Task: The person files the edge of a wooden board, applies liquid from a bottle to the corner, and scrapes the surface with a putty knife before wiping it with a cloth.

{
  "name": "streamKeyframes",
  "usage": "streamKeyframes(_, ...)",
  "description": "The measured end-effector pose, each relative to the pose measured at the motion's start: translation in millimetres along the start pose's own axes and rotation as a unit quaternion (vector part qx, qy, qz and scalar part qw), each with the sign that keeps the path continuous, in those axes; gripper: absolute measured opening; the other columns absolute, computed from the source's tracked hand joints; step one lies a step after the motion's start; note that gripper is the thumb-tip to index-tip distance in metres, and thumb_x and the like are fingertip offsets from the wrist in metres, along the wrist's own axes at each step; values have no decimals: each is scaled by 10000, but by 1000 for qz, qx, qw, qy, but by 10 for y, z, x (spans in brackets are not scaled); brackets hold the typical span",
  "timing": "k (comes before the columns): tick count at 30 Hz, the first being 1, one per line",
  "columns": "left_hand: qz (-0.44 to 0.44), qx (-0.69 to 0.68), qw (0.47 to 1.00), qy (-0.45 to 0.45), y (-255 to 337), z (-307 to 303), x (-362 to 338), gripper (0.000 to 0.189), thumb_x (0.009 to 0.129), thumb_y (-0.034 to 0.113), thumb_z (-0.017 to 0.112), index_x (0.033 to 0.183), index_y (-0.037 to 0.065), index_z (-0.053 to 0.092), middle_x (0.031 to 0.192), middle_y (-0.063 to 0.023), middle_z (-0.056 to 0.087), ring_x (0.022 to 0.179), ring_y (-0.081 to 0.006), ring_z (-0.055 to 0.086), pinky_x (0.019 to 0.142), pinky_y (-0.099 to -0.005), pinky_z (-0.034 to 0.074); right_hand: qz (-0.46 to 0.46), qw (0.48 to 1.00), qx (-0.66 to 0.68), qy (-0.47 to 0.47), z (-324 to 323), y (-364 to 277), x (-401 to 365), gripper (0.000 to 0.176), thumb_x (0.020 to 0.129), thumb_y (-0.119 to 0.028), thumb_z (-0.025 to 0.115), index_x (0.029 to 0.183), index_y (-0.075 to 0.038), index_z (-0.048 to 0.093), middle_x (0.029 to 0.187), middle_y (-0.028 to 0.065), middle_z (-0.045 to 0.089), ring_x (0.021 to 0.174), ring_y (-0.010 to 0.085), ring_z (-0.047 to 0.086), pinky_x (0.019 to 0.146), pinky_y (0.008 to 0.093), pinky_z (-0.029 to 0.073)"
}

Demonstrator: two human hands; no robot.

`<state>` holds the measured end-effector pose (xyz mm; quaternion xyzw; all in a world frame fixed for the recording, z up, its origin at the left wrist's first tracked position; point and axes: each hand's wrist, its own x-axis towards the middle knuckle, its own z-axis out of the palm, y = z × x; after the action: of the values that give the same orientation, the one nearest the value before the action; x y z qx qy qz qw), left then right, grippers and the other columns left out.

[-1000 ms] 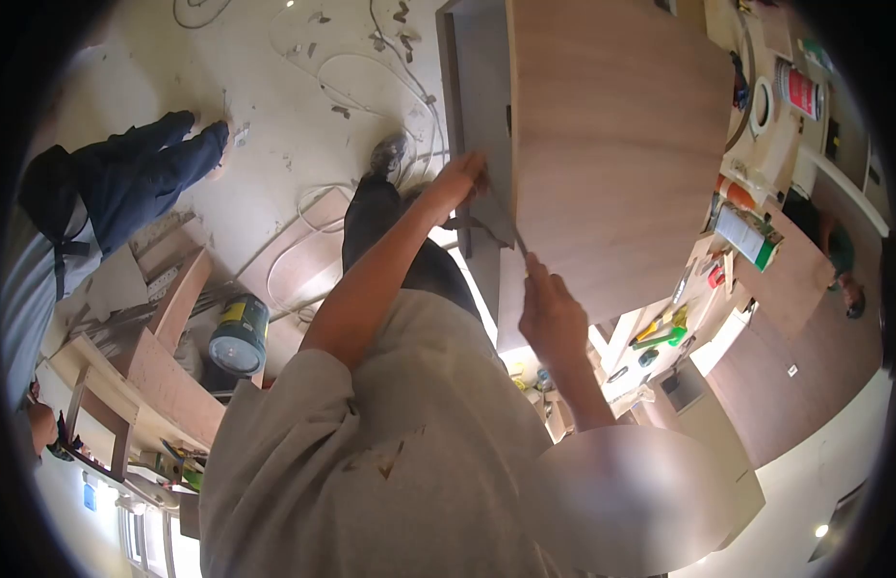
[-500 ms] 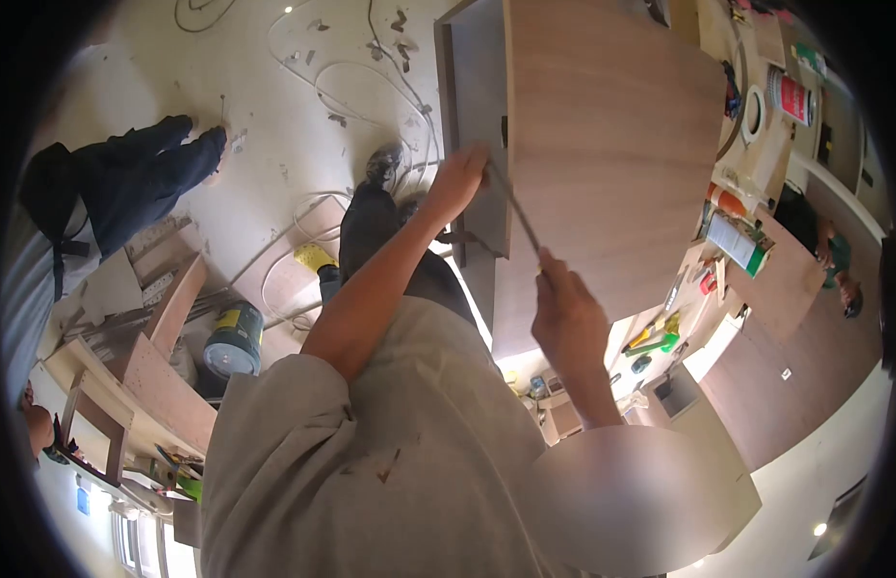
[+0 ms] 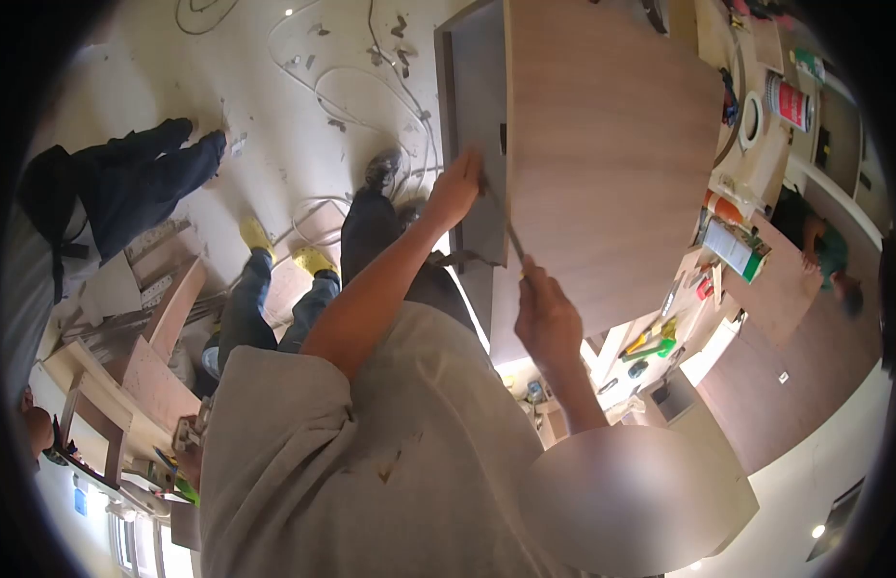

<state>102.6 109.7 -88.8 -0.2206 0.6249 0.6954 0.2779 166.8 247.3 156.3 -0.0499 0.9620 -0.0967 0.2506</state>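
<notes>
My right hand point(image 3: 549, 313) is wrapped round the handle end of a long thin file point(image 3: 517, 247). The file slants up and left across the edge of a wooden panel point(image 3: 611, 164), which is one side of a box-like cabinet. Beyond that edge, part of the file is hidden. My left hand point(image 3: 455, 193) is at the cabinet's open side, with its fingers curled and blurred at the file's far end. The grey inner face of the cabinet point(image 3: 477, 87) lies just beyond those fingers.
Loose cables point(image 3: 342, 96) and scraps lie on the floor. Someone in yellow shoes point(image 3: 315, 260) stands close on my left; another person in dark trousers point(image 3: 149, 178) is farther left. At right are cans point(image 3: 788, 101), tools point(image 3: 650, 342) and a person in green point(image 3: 833, 252).
My right hand and the file have shifted slightly left, and less of the file shows past the panel edge. A person with yellow shoes has stepped in at left, covering the bucket.
</notes>
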Motion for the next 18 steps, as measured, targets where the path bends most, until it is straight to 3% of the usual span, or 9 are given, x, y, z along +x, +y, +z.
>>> streamKeyframes(2,46,88,995,-30,-298,3,-88,290,1016,155,543,1263,13,590,1139,-245,671,977,-465,672,834,-532,517,25,998,-27,-57,50,-29,-38,385,1036,-173,597,1420,-173,569,941,156,703,739,435,719,613,532,593)
streamKeyframes(4,-12,59,998,-36,-249,38,0,281,1040,143,493,1277,16,579,1116,-248,677,1016,-457,677,849,-517,516,20,999,-32,-38,-49,-106,85,366,1040,-177,590,1406,-171,571,942,159,704,742,435,718,615,540,590)
streamKeyframes(6,99,113,989,-14,-86,77,-68,308,1054,144,470,1317,24,577,1162,-253,678,1056,-439,687,864,-504,525,16,999,-27,-8,-353,-241,27,340,1044,-183,584,1383,-167,584,947,162,705,749,434,718,623,551,586)
streamKeyframes(7,159,139,977,-3,12,87,-109,322,1061,145,459,1337,28,576,1185,-255,678,1075,-430,692,872,-498,529,63,997,34,-39,-473,-282,59,327,1046,-193,581,1371,-170,597,954,168,709,783,429,720,655,562,586)
streamKeyframes(8,172,179,968,25,-136,135,-120,293,1056,107,460,1310,20,578,1136,-256,672,1051,-417,694,849,-504,537,51,998,34,-27,-362,-192,-13,323,1045,-193,581,1366,-169,603,953,169,711,795,428,722,674,565,586)
streamKeyframes(10,116,145,983,-5,-311,130,-236,234,1062,135,457,1225,10,569,1066,-249,652,979,-419,678,826,-527,524,47,997,35,-42,-127,-27,-124,332,1043,-196,584,1372,-170,609,961,172,721,827,433,726,718,563,589)
streamKeyframes(12,-25,17,998,-53,-311,155,-407,234,1089,199,444,1148,9,567,1000,-229,640,927,-415,663,813,-546,517,92,991,24,-94,-120,-15,-218,353,1039,-190,585,1391,-172,606,978,172,733,845,435,731,724,559,588)
streamKeyframes(15,222,176,959,36,-483,322,-404,365,1127,314,402,1236,26,598,1020,-227,670,959,-401,684,836,-522,535,96,991,49,-76,-456,-189,-255,365,1039,-176,584,1404,-175,603,982,169,736,850,426,733,718,551,585)
streamKeyframes(18,24,19,1000,-8,-87,245,-469,351,1106,263,431,1309,20,581,1105,-221,669,995,-440,679,889,-507,537,70,993,79,-48,-368,-82,-252,360,1036,-165,586,1395,-172,604,978,165,735,843,421,734,710,548,582)
